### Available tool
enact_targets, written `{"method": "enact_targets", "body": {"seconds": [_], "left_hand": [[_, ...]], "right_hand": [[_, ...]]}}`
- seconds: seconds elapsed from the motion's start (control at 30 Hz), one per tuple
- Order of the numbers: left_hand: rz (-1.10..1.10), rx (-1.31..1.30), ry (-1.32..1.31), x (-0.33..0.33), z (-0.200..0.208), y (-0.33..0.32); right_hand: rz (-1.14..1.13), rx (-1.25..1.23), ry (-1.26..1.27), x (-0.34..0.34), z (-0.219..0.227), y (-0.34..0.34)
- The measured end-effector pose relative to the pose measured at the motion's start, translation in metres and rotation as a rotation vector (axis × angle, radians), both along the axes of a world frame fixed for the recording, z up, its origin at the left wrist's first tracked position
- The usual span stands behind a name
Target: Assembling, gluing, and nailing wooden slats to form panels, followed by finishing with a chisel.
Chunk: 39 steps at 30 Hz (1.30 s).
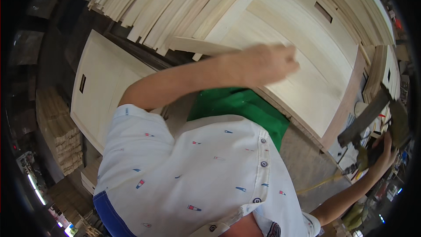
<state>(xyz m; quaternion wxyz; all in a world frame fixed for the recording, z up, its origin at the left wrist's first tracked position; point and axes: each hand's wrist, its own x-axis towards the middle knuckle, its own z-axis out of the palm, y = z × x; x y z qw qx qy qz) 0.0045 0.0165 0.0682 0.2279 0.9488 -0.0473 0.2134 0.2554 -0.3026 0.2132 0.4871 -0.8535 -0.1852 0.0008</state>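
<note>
Far to the left stood a stack of short wooden offcuts (59, 131), and beside it a smaller panel (103, 92) of pale wood with a dark slot near one edge. Above that, a fan of thin slats (162, 8) lay overlapping across the top of the surface (346, 101). The person's left hand (267, 63) reached out over the large panel (307, 52), which lay flat on the surface toward the right. The fingers looked spread and laid fairly flat on the boards. The hand was blurred, so I could not tell whether it pressed on the panel or gripped the loose slat (197, 46) that ran in just under the wrist. I judged the panel stiff and light for its breadth but awkward, best lifted by two opposite edges, not by its slot. The slat seemed thin and whippy, easily split, and better held near its middle. Below the arm a green sheet (239, 105) showed between the shirt and the surface. At the far right the right hand (382, 151) was closed firmly around the grip of a nail gun (366, 116), its dark body angled up and away from the panel, with a yellow hose (320, 185) trailing beneath. The tool looked heavy and top-loaded, so the handle was the only sound hold.
</note>
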Motion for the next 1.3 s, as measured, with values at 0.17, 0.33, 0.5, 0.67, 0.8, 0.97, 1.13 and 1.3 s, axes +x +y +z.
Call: {"method": "enact_targets", "body": {"seconds": [0.17, 0.33, 0.5, 0.67, 0.8, 0.97, 1.13, 1.3], "left_hand": [[-0.181, 0.077, -0.193, 0.031, -0.041, -0.051], [-0.16, 0.008, -0.253, 0.036, -0.06, -0.066], [-0.176, -0.042, -0.226, 0.034, -0.072, -0.061], [-0.201, -0.096, -0.241, 0.034, -0.077, -0.053], [-0.199, -0.087, -0.23, 0.033, -0.078, -0.049], [-0.224, -0.107, -0.235, 0.038, -0.077, -0.05], [-0.244, -0.174, -0.223, 0.039, -0.077, -0.055], [-0.227, -0.167, -0.105, 0.029, -0.062, -0.05]], "right_hand": [[-0.039, -0.076, 0.019, -0.047, -0.006, -0.054], [-0.123, -0.119, 0.005, -0.079, -0.018, -0.068], [-0.15, -0.108, 0.038, -0.089, -0.026, -0.076], [-0.157, -0.088, 0.093, -0.087, -0.035, -0.08], [-0.126, -0.087, 0.075, -0.091, -0.034, -0.069], [-0.175, -0.111, 0.097, -0.094, -0.03, -0.07], [-0.264, -0.203, 0.079, -0.102, -0.029, -0.074], [-0.198, -0.232, 0.172, -0.115, -0.021, -0.053]]}}
